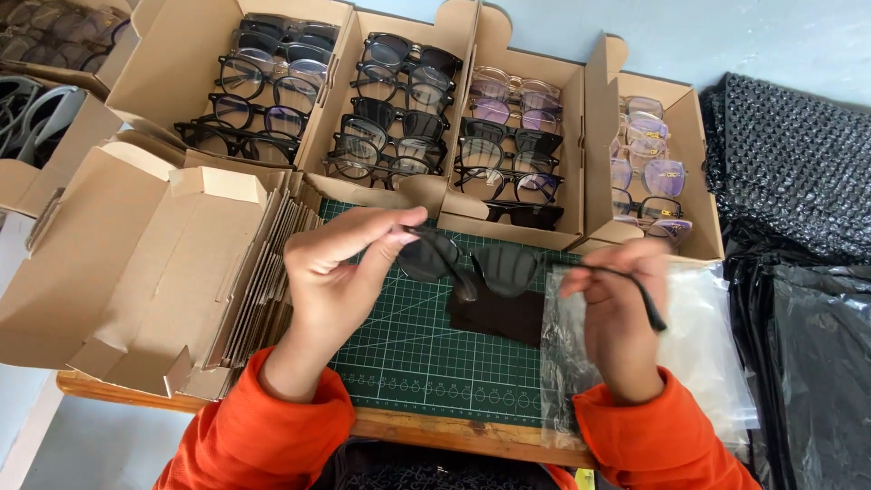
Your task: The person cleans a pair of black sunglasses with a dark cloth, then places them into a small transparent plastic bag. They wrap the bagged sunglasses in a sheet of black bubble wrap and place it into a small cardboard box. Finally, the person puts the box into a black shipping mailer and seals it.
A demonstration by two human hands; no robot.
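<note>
— Two hands on one pair of glasses?

— Yes. The left hand pinches one temple tip between thumb and fingers; the right hand is closed around the other temple, whose curved black end sticks out past its knuckles. The glasses hang between the hands, dark plastic frame with rounded grey lenses, temples spread wide.

— What lies beneath them?

— A green cutting mat with a white grid, on a wooden desk. Just under the glasses sits a black square cloth. Under the right hand is a clear, glossy plastic bag.

— And the boxes?

— Beyond the hands, four open cardboard boxes in a row. The box farthest to the left hand's side and the next one hold black frames with clear lenses; the third holds pale, lilac and black frames; the fourth holds lilac-tinted ones.

— Anything else?

— Outside the left hand, flat folded cartons stand stacked on edge. Outside the right hand, black bubble wrap, dimpled, and smooth black bags.
</note>
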